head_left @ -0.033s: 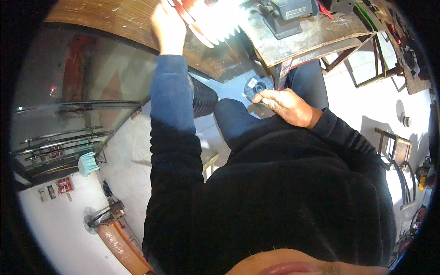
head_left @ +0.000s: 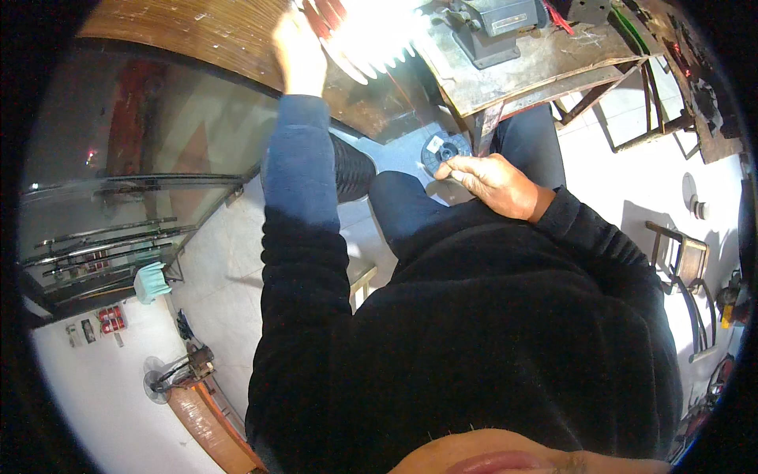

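My left hand [head_left: 302,55] reaches up to the wooden tabletop [head_left: 181,22], against red and pale strips [head_left: 332,24] washed out by bright glare; its fingers are hard to make out. My right hand [head_left: 493,183] is closed on the edge of a round blue-grey plastic spool [head_left: 444,144] with a small white label, held over my lap below the worn bench.
The worn bench [head_left: 466,91] carries a dark metal machine [head_left: 493,35]. A dark glass panel [head_left: 166,126] is at left, with a turquoise object [head_left: 150,283], a fan [head_left: 158,375] and a padded brown bench [head_left: 201,419]. A wooden stool [head_left: 687,261] stands at right.
My left hand and forearm have shifted slightly to the right. My right hand and the spool stay where they were.
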Motion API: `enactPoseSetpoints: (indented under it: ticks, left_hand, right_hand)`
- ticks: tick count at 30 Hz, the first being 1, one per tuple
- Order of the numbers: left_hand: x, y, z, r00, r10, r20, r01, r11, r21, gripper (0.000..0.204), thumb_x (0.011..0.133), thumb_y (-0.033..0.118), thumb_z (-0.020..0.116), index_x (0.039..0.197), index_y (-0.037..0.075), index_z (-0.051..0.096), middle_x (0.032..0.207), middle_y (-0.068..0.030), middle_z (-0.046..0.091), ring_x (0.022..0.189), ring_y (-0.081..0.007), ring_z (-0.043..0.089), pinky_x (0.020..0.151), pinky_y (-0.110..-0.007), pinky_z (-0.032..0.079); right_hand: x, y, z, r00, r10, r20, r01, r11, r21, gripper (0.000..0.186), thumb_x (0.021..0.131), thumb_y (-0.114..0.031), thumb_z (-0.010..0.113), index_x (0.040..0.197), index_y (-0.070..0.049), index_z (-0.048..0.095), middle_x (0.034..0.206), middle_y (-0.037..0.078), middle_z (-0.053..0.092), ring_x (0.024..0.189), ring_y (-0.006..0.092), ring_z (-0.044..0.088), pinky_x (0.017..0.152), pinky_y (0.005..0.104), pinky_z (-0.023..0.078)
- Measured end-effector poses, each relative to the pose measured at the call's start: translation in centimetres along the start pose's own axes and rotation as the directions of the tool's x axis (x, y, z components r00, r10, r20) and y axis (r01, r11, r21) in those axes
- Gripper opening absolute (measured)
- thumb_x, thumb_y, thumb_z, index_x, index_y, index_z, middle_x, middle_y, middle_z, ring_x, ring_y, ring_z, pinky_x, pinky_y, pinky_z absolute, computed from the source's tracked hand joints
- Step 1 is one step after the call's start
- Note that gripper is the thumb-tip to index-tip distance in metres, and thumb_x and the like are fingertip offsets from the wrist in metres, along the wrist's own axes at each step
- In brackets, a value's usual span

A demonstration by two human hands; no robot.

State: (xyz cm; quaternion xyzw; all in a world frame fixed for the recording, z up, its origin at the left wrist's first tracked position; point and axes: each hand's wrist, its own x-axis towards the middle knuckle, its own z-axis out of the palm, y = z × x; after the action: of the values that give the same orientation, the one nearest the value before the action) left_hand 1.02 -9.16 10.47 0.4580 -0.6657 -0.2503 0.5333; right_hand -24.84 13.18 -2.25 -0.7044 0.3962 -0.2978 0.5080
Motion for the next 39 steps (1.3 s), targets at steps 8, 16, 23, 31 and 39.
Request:
enactPoseSetpoints:
  ticks: [8,16,23,31,39]
  left_hand:
    - [-13.1,-1.4,2.2,0.998,-0.027,-0.051,0.013,0.967,-0.256,0.012,0.099,0.001,0.061,0.087,0.0,0.064,0.079,-0.0018,0.062,0.074,-0.0126,0.063,0.066,-0.03,0.052]
    - [1.8,-1.8,-1.0,0.937,0.35,-0.014,-0.337,0.911,0.236,0.026,0.111,0.02,0.056,0.097,0.002,0.068,0.083,-0.0054,0.069,0.074,-0.016,0.067,0.064,-0.034,0.054]
    - [-11.2,-3.8,3.8,0.963,-0.261,-0.07,0.261,0.965,-0.005,0.013,0.103,0.014,0.061,0.097,0.003,0.065,0.085,-0.0097,0.068,0.082,-0.0241,0.072,0.075,-0.036,0.058]
    - [-3.2,-0.4,-1.2,0.961,0.259,-0.099,-0.271,0.953,-0.137,0.017,0.106,0.01,0.06,0.094,0.001,0.065,0.081,-0.0076,0.067,0.069,-0.0168,0.064,0.062,-0.03,0.052]
    - [-6.4,-7.4,3.0,0.978,-0.186,0.091,0.204,0.8,-0.565,0.021,0.108,0.018,0.058,0.093,0.005,0.064,0.082,-0.007,0.07,0.076,-0.0222,0.071,0.069,-0.037,0.057]
  right_hand:
    - [0.3,0.2,0.0,0.995,-0.092,0.033,0.092,0.996,0.003,0.023,0.109,-0.005,0.056,0.128,-0.009,0.071,0.095,0.015,0.07,0.083,0.0274,0.067,0.079,0.0385,0.055]
    - [-0.1,-0.4,0.0,0.996,-0.091,0.0,0.091,0.996,-0.002,0.023,0.11,-0.007,0.055,0.128,-0.008,0.07,0.103,0.017,0.072,0.092,0.0335,0.07,0.085,0.0399,0.055]
    - [0.2,0.0,-0.3,0.997,-0.082,0.016,0.082,0.997,0.003,0.023,0.11,-0.008,0.055,0.128,-0.006,0.07,0.108,0.019,0.073,0.095,0.0357,0.071,0.086,0.0415,0.055]
    - [0.0,-0.5,-0.1,0.992,-0.124,0.022,0.124,0.992,-0.009,0.023,0.111,-0.009,0.055,0.127,-0.006,0.07,0.106,0.018,0.074,0.095,0.0369,0.071,0.086,0.0423,0.056]
    - [0.1,-0.5,0.2,0.994,-0.102,-0.026,0.101,0.995,-0.018,0.023,0.111,-0.011,0.055,0.128,-0.009,0.07,0.097,0.018,0.073,0.088,0.0325,0.072,0.083,0.0406,0.057]
